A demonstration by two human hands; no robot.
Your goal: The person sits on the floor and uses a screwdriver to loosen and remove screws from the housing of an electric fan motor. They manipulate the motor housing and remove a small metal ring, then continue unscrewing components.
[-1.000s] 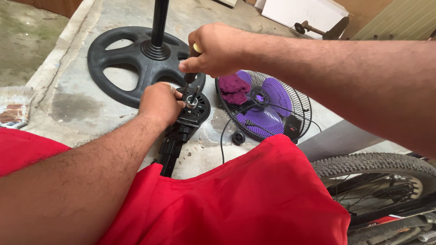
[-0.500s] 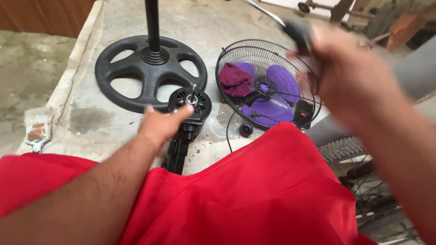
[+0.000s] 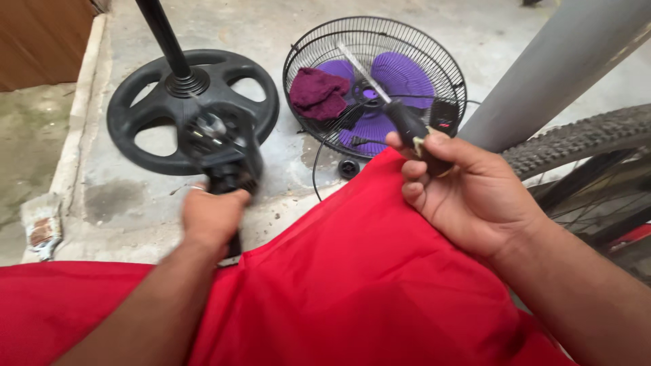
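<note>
Red cloth [image 3: 352, 285] covers the person's lap and fills the lower part of the head view, with both forearms stretched out over it. From where I stand, the left hand [image 3: 211, 215] is wrapped tightly round the neck of a black fan motor unit [image 3: 220, 146], which it holds up over the concrete floor [image 3: 285, 176]; the motor's front end, a little blurred, sits in front of the round black fan base [image 3: 146, 112]. That base lies flat on the floor, its dark pole [image 3: 163, 37] rising from its hub. The right hand [image 3: 468, 193] is closed round the black handle of a screwdriver [image 3: 407, 122], whose metal shaft points up and away towards the wire fan guard [image 3: 376, 85]. This guard lies right of the fan base, well apart from the motor unit, and cradles purple blades [image 3: 400, 78] and a crumpled maroon rag [image 3: 317, 93]. A small black cap [image 3: 348, 168] rests on the floor just below the guard. Farther right of the guard, a grey post [image 3: 549, 68] slants upward, and a knobbly bicycle tyre [image 3: 583, 139] shows beneath it
</note>
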